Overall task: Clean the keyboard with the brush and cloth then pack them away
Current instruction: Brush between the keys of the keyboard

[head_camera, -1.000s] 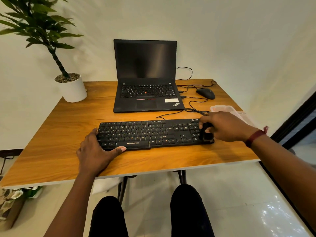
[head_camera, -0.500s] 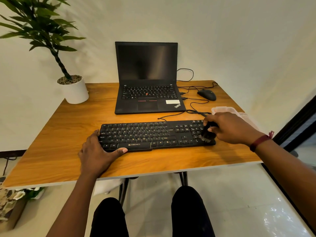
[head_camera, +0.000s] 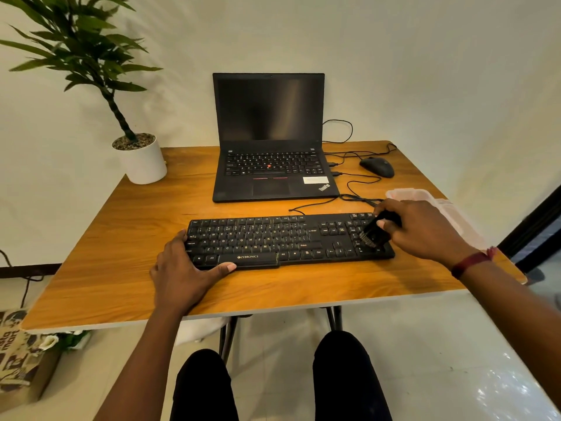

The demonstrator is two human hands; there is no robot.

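The right grip (head_camera: 422, 229) pinches a small black bristle brush (head_camera: 372, 233), whose bristles touch the long black plastic keyboard (head_camera: 273, 238) just under it. The left grip (head_camera: 185, 268), spread flat on the wooden table (head_camera: 121, 253), rests against that keyboard's left end.

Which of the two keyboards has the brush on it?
The separate Zebronics keyboard in front: the right hand holds the brush on its number pad. Nothing touches the ThinkPad laptop.

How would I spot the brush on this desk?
Find the wooden table, then the black keyboard at its front edge. At the keyboard's right end, the right hand holds the brush: small, black, bristles angled down onto the keys.
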